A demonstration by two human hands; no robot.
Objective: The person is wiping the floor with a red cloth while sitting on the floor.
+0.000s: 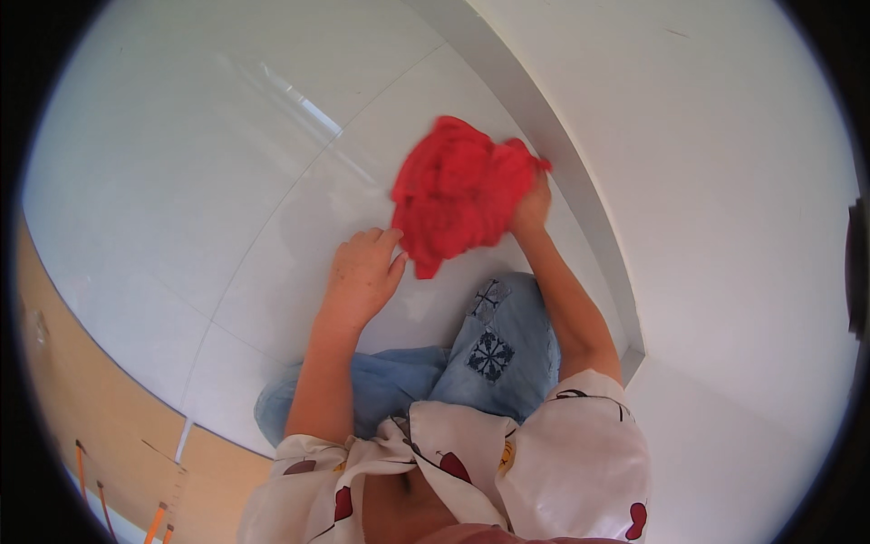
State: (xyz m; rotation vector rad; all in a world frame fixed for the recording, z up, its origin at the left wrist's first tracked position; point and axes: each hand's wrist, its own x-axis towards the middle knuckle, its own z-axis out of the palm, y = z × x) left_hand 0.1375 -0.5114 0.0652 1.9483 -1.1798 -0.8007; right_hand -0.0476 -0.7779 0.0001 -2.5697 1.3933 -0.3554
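A crumpled red cloth [455,194], slightly blurred, is in front of me over the glossy white tile floor [272,136]. My right hand [533,207] grips its right side, and the fabric hides most of those fingers. At the cloth's lower left edge is my left hand [365,268], back upward, thumb and forefinger apart. Its fingertips reach the cloth's edge, but I cannot tell whether they touch it. Nothing shows in the grasp of that hand.
A white wall [714,204] with a grey skirting board [544,102] curves along the right. My bent legs in blue jeans [503,347] are close below the cloth. At lower left lies a tan surface [224,462], with several orange rods [155,523] near it.
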